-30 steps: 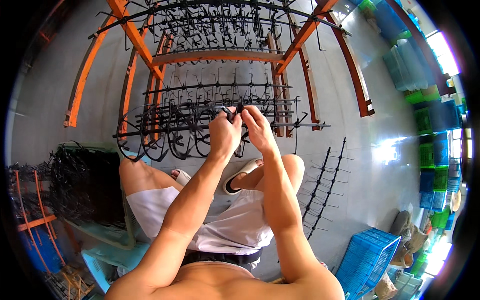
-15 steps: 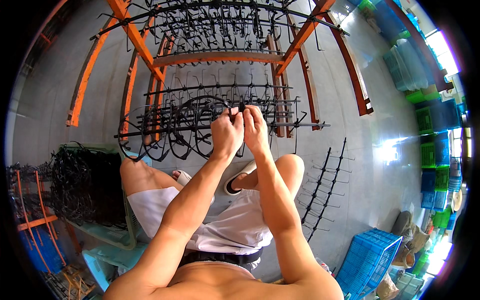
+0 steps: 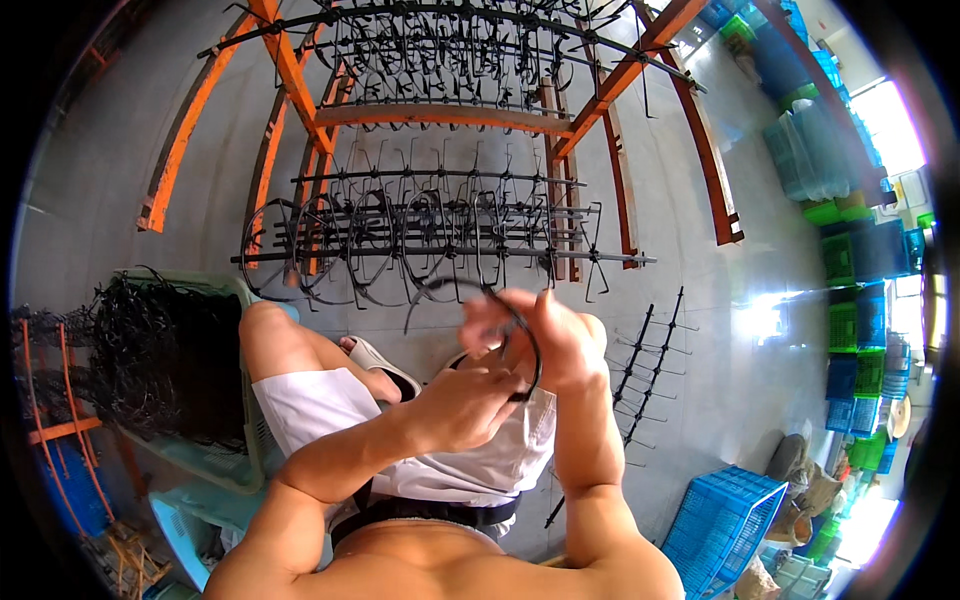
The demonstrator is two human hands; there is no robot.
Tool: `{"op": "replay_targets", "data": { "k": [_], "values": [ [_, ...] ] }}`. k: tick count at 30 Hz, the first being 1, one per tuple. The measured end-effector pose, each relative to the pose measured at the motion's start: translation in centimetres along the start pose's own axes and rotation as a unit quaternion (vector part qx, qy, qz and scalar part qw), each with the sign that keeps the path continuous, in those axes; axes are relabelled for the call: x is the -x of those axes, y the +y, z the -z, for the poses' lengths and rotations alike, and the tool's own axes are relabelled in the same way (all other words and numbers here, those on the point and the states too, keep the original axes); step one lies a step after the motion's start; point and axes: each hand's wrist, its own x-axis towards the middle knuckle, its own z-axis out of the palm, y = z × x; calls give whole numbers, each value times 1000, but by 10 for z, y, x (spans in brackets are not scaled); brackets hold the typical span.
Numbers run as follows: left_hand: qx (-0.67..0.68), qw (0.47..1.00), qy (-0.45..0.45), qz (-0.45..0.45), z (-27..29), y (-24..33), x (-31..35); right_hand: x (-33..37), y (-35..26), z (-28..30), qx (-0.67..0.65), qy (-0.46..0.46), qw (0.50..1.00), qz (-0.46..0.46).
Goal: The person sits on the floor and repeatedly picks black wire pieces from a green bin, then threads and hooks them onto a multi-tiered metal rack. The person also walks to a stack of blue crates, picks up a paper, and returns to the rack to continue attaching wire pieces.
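Observation:
A thin black curved strip (image 3: 535, 352), bent into an open hoop, is in front of my lap. My left hand (image 3: 465, 408) is closed in a pinch on its lower end. My right hand (image 3: 552, 335) is at the strip's upper side, the strip crossing in front of its palm; its fingers are smeared by motion, so their grip is unclear. Beyond the hands, a black hooked rod (image 3: 450, 256) lies across the orange rack (image 3: 440, 116). Several similar black hoops (image 3: 370, 240) hang along its left and middle part, and bare hooks (image 3: 595, 255) show at its right end.
At my left stands a pale green crate (image 3: 255, 400) full of tangled black strips (image 3: 170, 370). Two hooked rods (image 3: 640, 365) lie on the floor at right, near a blue crate (image 3: 720, 520). Stacked blue and green crates (image 3: 855, 330) line the far right.
Both hands have come back from the hooked rod toward my lap. A black curved strip now shows in the left hand, and the right hand has turned, its fingers blurred.

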Motion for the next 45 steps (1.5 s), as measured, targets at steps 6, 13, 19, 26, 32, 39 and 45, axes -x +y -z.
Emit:
{"op": "replay_targets", "data": {
  "k": [6,13,19,26,32,39,45],
  "values": [
    [210,966,-147,-16,-5,-30,-8,35,6,-4,-52,-157,979,118],
    [179,954,235,47,-54,-29,-49,37,-77,22,-57,272,919,281],
    [167,977,111,73,-38,1,-61,23,-51,-5,-35,215,966,141],
    [155,959,-230,-56,26,19,-38,52,-72,-20,751,71,610,241],
    [97,984,74,-132,42,-15,-48,77,-76,18,249,-125,958,-66],
    [82,958,257,96,-52,-43,-65,4,-75,78,-114,128,977,128],
    [2,953,275,125,-90,-71,-78,-80,-21,109,-99,214,972,25]
  ]
}}
